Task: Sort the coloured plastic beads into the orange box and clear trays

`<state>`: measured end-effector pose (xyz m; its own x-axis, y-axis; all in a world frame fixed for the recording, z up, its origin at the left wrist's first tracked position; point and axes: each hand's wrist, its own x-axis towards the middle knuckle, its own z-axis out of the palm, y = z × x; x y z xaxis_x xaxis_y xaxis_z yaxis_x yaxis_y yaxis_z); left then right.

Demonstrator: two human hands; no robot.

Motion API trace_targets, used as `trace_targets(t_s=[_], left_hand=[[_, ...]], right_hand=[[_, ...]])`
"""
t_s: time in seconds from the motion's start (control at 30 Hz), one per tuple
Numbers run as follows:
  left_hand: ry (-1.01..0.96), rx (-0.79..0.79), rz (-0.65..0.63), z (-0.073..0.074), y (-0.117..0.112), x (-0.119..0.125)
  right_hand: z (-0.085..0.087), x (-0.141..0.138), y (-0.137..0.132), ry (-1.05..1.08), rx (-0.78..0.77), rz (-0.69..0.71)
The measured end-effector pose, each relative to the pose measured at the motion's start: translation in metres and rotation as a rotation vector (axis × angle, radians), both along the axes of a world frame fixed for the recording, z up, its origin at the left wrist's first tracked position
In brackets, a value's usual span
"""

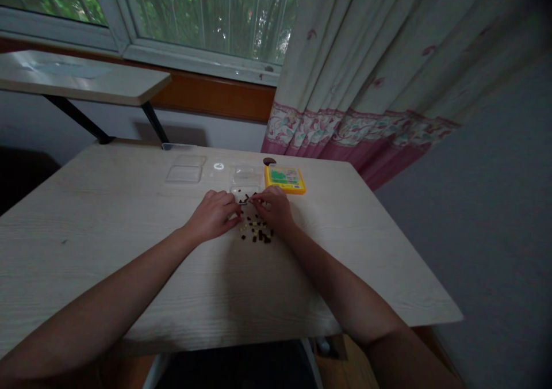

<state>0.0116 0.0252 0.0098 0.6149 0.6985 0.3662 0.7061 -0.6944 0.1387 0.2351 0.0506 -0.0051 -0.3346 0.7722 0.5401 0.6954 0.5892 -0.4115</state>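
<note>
My left hand (217, 216) rests on the table with its fingers curled. A tiny light-grey piece (244, 203) shows at its fingertips. Close on the other side, my right hand (275, 209) has thumb and index finger pinched together. What sits in that pinch is too small to make out. Several small dark-brown block-like pieces (261, 235) and pale-yellow pieces (255, 225) lie scattered below and between the hands. Others are partly hidden by the fingers.
Beyond my hands stand a clear plastic box (245, 176) and a yellow case with a green picture (284, 179). A clear lid or tray (185, 170) lies to the left. A round dark object (269, 161) is near the far edge. A raised shelf (81, 77) stands at the back left.
</note>
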Motion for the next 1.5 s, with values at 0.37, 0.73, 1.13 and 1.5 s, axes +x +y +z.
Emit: trace_targets(t_s=[0.37, 0.73, 1.13, 1.5], left_hand=[[-0.096, -0.074, 0.001, -0.003, 0.002, -0.003], [-0.275, -0.113, 0.033, -0.007, 0.009, -0.005], [-0.565, -0.127, 0.096, -0.012, 0.015, -0.007], [-0.601, -0.168, 0.137, -0.013, 0.017, -0.005]], right_hand=[[-0.003, -0.003, -0.004, -0.246, 0.053, 0.139], [-0.007, -0.002, 0.001, -0.24, 0.039, 0.178], [-0.006, -0.002, 0.002, -0.186, 0.022, 0.193], [-0.003, -0.002, -0.001, -0.276, 0.002, 0.188]])
